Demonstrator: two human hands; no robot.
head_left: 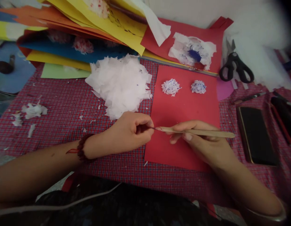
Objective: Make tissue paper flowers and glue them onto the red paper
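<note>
My right hand (197, 138) grips a long wooden brush handle (206, 132) that lies level over a red paper sheet (183, 103). My left hand (131, 133) is curled into a fist at the sheet's left edge, its fingers pinched on the brush's thin dark tip (149, 127). A bead bracelet (82, 147) circles my left wrist. Two small blue-speckled white paper flowers (171, 87) (198, 86) sit near the sheet's far edge. A heap of white tissue scraps (122, 83) lies just beyond my left hand.
Black scissors (236, 67) lie at the back right, a dark phone (256, 135) and pens (283, 121) at the right. Stacked coloured papers (72, 28) fill the back left. A stained tissue (193, 51) rests on another red sheet. The checked cloth (65, 106) carries paper bits.
</note>
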